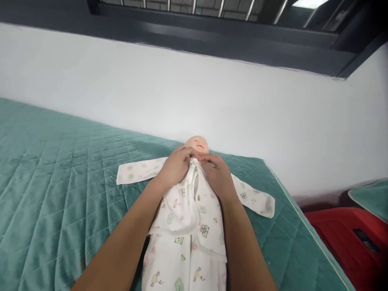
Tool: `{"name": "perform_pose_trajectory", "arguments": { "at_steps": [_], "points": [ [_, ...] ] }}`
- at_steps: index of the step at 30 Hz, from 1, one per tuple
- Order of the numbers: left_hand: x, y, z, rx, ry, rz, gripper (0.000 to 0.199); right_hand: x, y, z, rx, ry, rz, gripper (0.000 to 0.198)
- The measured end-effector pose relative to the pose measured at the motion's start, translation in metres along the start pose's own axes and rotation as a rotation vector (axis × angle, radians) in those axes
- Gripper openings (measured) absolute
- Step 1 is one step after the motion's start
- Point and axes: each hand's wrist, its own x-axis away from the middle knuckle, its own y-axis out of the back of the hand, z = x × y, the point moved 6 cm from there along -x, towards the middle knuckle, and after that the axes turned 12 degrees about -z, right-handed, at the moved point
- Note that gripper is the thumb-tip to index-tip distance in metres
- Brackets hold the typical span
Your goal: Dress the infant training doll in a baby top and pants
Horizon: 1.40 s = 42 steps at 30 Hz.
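A baby doll (198, 143) lies on its back on a green quilted bed cover, dressed in a white printed baby jacket (178, 210) with its long sleeves spread to both sides. White printed pants (169, 266) show below the jacket's hem. Just under the doll's chin, my left hand (178, 161) pinches the left side of the jacket's collar. My right hand (215, 169) grips the collar from the other side, its fingertips close to those of the left. Between the hands the jacket's front edges part in a narrow gap. The fingertips partly hide the collar.
The green quilted cover (75, 182) spreads widely to the left and ends at a piped edge on the right. Behind the doll rises a white wall (182, 93) below a dark barred window frame (212, 36). A red plastic stool (342, 230) stands beyond the right edge.
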Motion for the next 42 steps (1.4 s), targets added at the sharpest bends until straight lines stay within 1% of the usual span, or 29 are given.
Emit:
{"name": "perform_pose_trajectory", "arguments": {
  "at_steps": [4, 8, 12, 15, 18, 20, 22, 24, 27, 31, 33, 37, 40, 42],
  "points": [
    [0.0, 0.0, 0.001, -0.001, 0.027, -0.008, 0.033, 0.0, -0.002, 0.0, -0.049, -0.036, 0.033, 0.016],
    [0.0, 0.0, 0.002, 0.007, 0.014, -0.046, 0.034, 0.0, 0.001, 0.001, -0.026, -0.031, 0.005, 0.015],
    [-0.001, 0.007, -0.002, -0.012, 0.009, -0.099, 0.032, -0.002, 0.011, 0.005, 0.028, -0.035, -0.014, 0.018],
    [0.001, 0.016, -0.008, -0.003, 0.069, -0.11, 0.025, -0.001, 0.025, 0.012, 0.111, -0.015, -0.039, 0.016],
    [0.006, 0.022, -0.016, 0.046, 0.15, -0.073, 0.017, 0.007, 0.03, 0.023, 0.158, 0.013, 0.002, 0.015],
    [0.012, 0.023, -0.019, 0.079, 0.185, -0.033, 0.015, 0.018, 0.026, 0.029, 0.167, 0.015, 0.07, 0.016],
    [0.019, 0.023, -0.021, 0.095, 0.197, -0.001, 0.019, 0.031, 0.019, 0.034, 0.195, 0.024, 0.105, 0.013],
    [0.027, 0.021, -0.022, 0.106, 0.197, 0.024, 0.021, 0.043, 0.013, 0.036, 0.234, 0.049, 0.089, 0.009],
    [0.036, 0.019, -0.019, 0.135, 0.211, 0.06, 0.02, 0.056, 0.009, 0.033, 0.262, 0.059, 0.022, 0.012],
    [0.043, 0.018, -0.013, 0.182, 0.229, 0.08, 0.018, 0.065, 0.013, 0.02, 0.192, -0.005, -0.063, 0.018],
    [0.043, 0.018, -0.012, 0.187, 0.211, 0.073, 0.016, 0.065, 0.015, 0.014, 0.125, -0.042, -0.073, 0.018],
    [0.042, 0.017, -0.014, 0.195, 0.185, 0.085, 0.013, 0.059, 0.018, 0.005, -0.057, -0.138, -0.005, 0.017],
    [0.043, 0.017, -0.017, 0.206, 0.197, 0.086, 0.013, 0.054, 0.019, 0.0, -0.163, -0.197, 0.046, 0.016],
    [0.044, 0.015, -0.018, 0.227, 0.215, 0.089, 0.015, 0.052, 0.019, -0.002, -0.221, -0.215, 0.051, 0.016]
  ]
}}
